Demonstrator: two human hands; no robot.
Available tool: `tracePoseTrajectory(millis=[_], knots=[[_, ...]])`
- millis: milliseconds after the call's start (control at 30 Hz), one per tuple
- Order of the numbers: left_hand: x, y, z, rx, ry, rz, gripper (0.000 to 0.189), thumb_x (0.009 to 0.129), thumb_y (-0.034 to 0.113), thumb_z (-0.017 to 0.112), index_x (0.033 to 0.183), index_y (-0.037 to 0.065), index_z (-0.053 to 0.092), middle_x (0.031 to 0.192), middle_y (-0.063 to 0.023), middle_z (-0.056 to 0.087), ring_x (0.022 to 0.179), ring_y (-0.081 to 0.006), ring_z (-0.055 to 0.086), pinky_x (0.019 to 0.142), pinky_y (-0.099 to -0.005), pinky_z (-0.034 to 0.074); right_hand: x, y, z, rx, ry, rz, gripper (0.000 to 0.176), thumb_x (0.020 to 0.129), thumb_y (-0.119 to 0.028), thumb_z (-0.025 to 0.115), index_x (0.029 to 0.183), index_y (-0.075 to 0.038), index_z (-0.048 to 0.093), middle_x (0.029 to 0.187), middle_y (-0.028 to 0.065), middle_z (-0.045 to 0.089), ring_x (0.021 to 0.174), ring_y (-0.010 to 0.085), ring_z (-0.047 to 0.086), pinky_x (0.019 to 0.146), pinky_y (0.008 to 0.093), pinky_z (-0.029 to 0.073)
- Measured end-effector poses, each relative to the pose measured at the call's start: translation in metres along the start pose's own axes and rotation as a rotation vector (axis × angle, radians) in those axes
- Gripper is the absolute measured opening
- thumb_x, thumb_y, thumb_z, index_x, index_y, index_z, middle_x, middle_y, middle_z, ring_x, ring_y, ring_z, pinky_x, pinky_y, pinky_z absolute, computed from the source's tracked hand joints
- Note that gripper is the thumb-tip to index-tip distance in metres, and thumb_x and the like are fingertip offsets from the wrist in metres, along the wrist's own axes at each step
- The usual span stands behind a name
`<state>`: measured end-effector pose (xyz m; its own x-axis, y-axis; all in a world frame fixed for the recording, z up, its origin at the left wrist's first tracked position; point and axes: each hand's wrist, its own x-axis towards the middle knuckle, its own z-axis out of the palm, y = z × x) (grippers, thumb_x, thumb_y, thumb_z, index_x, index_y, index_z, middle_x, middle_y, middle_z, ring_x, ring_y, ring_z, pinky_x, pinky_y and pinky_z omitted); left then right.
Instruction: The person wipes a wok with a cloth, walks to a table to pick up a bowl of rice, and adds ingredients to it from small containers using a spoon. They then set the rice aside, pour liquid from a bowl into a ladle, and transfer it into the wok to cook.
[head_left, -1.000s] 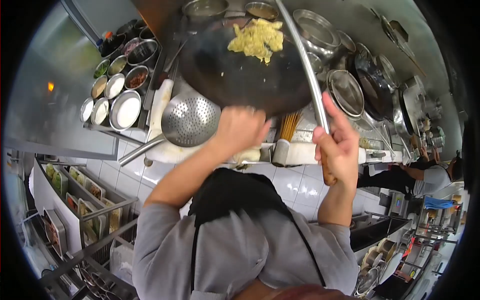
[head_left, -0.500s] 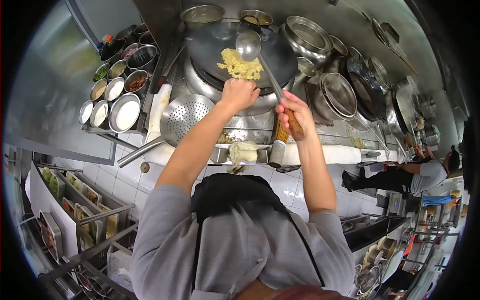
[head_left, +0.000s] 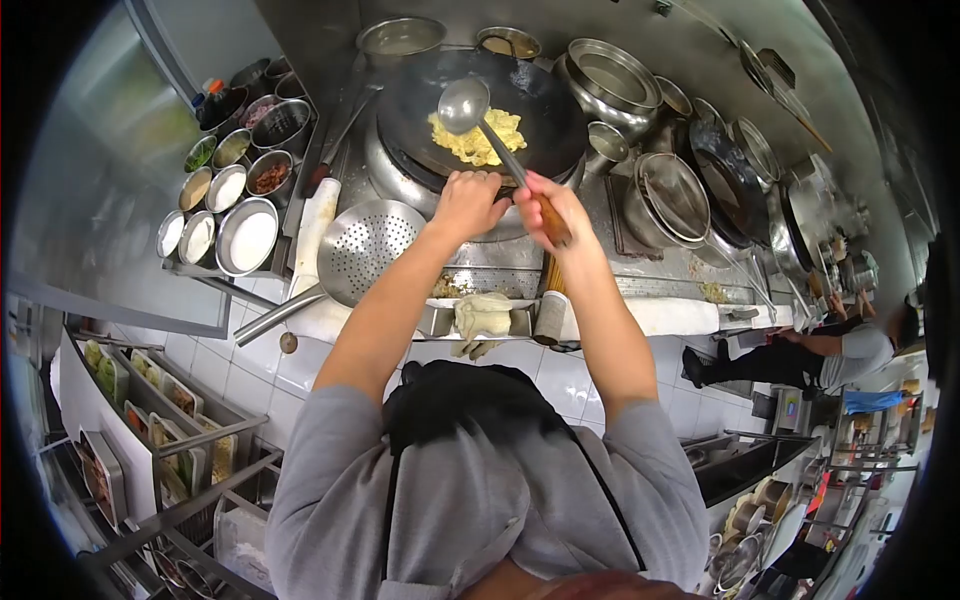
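Note:
A dark wok (head_left: 555,120) sits over the round metal burner at the back of the counter. Yellow scrambled egg (head_left: 505,130) lies inside it. My left hand (head_left: 470,204) is closed at the wok's near rim, its fingers bent over the edge and partly hidden. In my right hand (head_left: 553,212) is a metal ladle (head_left: 463,106), gripped by its wooden handle. The ladle's bowl overlaps the egg's upper left part in this view. To the left of the wok, a perforated strainer (head_left: 370,245) rests on the counter with its handle toward me.
Seasoning containers (head_left: 248,238) with white, green and red contents stand at the left. Pots and nested strainers (head_left: 672,198) occupy the right side. A folded cloth (head_left: 482,317) lies at the counter's front edge. Another person (head_left: 850,352) stands far right.
The ladle has moved left, and my right hand has come left and closer to my left hand. The egg has spread and shifted slightly within the wok.

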<state>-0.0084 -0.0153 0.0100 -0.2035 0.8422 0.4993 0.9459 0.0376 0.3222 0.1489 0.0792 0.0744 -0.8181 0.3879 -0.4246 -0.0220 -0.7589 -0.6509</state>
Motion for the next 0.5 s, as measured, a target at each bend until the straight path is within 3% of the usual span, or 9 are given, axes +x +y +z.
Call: tracePoseTrajectory(millis=[133,233,367,500], knots=[[-0.016,0.012,-0.015,-0.067,0.097,0.028,0.042,0.075,0.024,0.075,0.106,0.000,0.059,0.109,-0.0189,0.057,0.108,-0.0357,0.053,0.093,-0.0453,0.044,-0.065,0.012,-0.026,0.024,-0.115,-0.016,0.040,0.097,-0.016,0.055,0.136,-0.012,0.045,0.077,0.0020,0.057,0.050,0.0070,0.050,0.036,0.0209,0.040],[-0.022,0.025,-0.019,-0.071,0.077,-0.001,0.048,0.072,0.022,0.076,0.111,-0.001,0.059,0.115,-0.0192,0.052,0.113,-0.0377,0.047,0.100,-0.0464,0.041,-0.077,0.005,-0.047,0.097,-0.010,-0.070,0.032,0.097,-0.015,0.056,0.128,-0.012,0.049,0.078,0.0032,0.058,0.051,0.0078,0.051,0.038,0.0210,0.041],[-0.020,0.025,-0.014,-0.053,0.064,-0.018,0.049,0.073,0.020,0.075,0.114,-0.002,0.058,0.115,-0.0193,0.052,0.112,-0.0374,0.048,0.100,-0.0453,0.042,-0.009,-0.004,-0.069,0.214,-0.053,-0.165,0.019,0.098,-0.015,0.056,0.114,-0.013,0.048,0.078,0.0050,0.057,0.055,0.0093,0.052,0.041,0.0216,0.043],[-0.022,0.024,-0.014,-0.018,0.016,-0.038,0.053,0.074,0.019,0.074,0.119,-0.002,0.057,0.115,-0.0197,0.054,0.111,-0.0377,0.050,0.099,-0.0450,0.043,0.019,-0.002,-0.031,0.162,0.003,-0.162,0.027,0.097,-0.014,0.057,0.121,-0.015,0.044,0.077,0.0045,0.057,0.053,0.0109,0.052,0.041,0.0240,0.043]])
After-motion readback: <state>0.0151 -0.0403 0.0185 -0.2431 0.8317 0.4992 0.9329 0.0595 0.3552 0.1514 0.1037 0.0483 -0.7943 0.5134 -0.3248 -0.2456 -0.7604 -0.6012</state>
